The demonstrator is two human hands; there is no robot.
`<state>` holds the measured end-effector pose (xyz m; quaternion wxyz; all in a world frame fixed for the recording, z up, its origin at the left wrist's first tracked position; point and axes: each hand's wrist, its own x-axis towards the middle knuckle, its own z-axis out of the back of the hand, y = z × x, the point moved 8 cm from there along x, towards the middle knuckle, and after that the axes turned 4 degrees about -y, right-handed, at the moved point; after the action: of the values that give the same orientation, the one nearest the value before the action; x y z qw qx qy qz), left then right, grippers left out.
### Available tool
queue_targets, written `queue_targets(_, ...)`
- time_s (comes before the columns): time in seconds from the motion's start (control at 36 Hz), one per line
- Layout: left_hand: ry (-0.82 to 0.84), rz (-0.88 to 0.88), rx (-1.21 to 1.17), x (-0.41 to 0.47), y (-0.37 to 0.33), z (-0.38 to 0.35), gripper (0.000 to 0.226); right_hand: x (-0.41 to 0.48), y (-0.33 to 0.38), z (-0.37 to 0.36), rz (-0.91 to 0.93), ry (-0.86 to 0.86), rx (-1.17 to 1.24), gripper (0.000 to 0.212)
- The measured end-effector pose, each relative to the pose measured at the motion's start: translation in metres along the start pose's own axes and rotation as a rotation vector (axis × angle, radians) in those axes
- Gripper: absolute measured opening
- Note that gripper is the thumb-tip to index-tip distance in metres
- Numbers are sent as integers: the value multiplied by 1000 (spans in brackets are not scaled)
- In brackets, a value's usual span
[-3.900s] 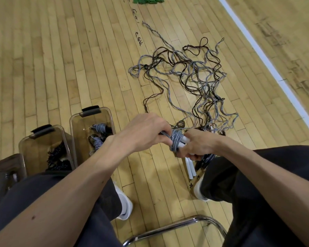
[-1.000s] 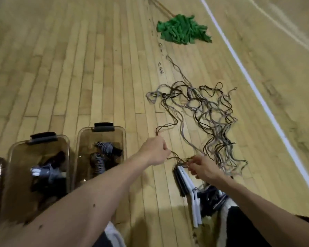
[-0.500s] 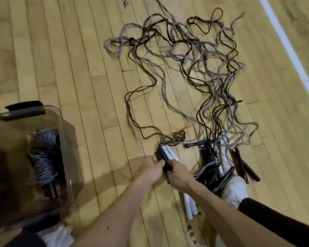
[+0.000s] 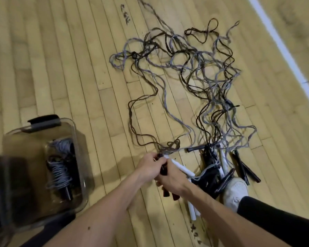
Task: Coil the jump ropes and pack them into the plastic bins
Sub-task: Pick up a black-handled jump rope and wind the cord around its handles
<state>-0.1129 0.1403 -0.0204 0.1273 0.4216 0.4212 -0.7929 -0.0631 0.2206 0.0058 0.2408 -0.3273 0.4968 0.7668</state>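
Where jump ropes [image 4: 209, 97] sprawl tangled, wood plank floor [image 4: 61, 59], white line [image 4: 282, 45] beyond

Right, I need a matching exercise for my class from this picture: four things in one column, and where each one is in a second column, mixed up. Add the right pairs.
Things
1. coiled grey rope
2. tangled ropes
3. dark handles
4. white shoe

Places
A. gripped by the left hand and right hand
B. worn on a foot, lower right
C. inside the plastic bin
D. spread loose over the floor

Pairs: 1-C, 2-D, 3-A, 4-B
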Motion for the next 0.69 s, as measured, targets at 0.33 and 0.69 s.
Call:
queue_targets(0.33,-59,-487,35,-282,-222,119,40,-256,233,110,408,-49,-37,12)
queue_targets(0.69,-299,-1119,123,-641,-342,172,37,-578,346,171,781,18,296,17)
